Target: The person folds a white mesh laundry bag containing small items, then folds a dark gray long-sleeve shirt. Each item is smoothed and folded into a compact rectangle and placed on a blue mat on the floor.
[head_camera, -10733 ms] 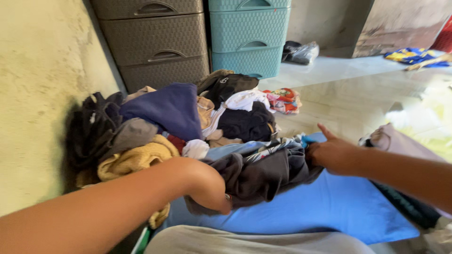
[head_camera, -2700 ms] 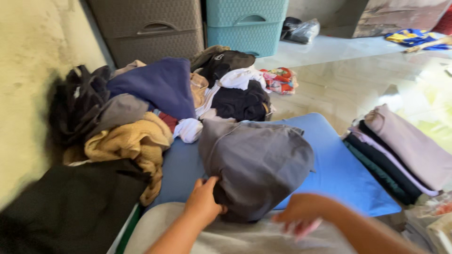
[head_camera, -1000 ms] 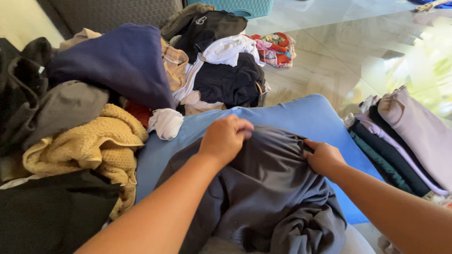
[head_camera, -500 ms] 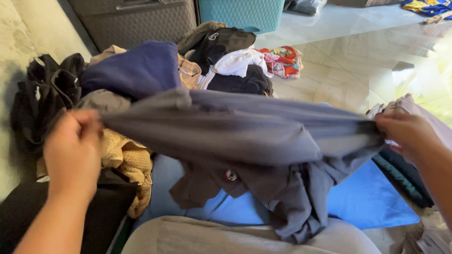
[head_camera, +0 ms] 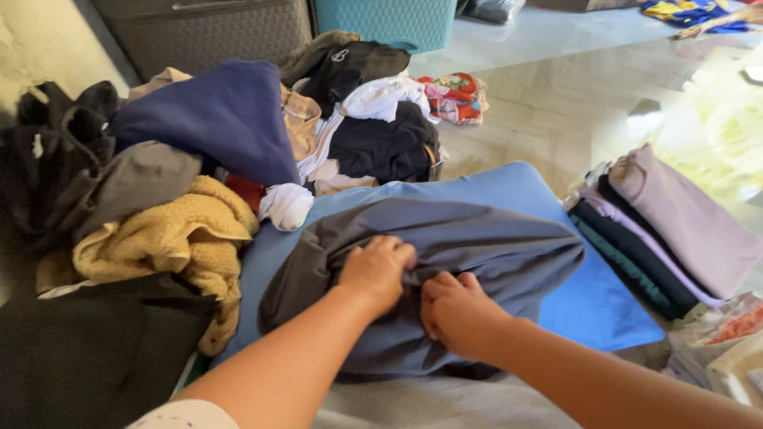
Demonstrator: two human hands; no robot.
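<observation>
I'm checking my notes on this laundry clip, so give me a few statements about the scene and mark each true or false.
1. Both hands rest on a grey garment. True.
2. The grey garment lies on a red mat. False: the mat is blue.
3. A stack of folded clothes sits to the right of the mat. True.
4. The left hand holds a mustard sweater. False: the sweater lies untouched in the pile at left.
5. The right hand is beside the left one. True.

Two hands, the left hand (head_camera: 377, 270) and the right hand (head_camera: 455, 311), are showing; one grey garment (head_camera: 477, 246) is lying under them, one folded stack (head_camera: 664, 238) sitting right, two drawer units (head_camera: 302, 24) standing far.
</observation>
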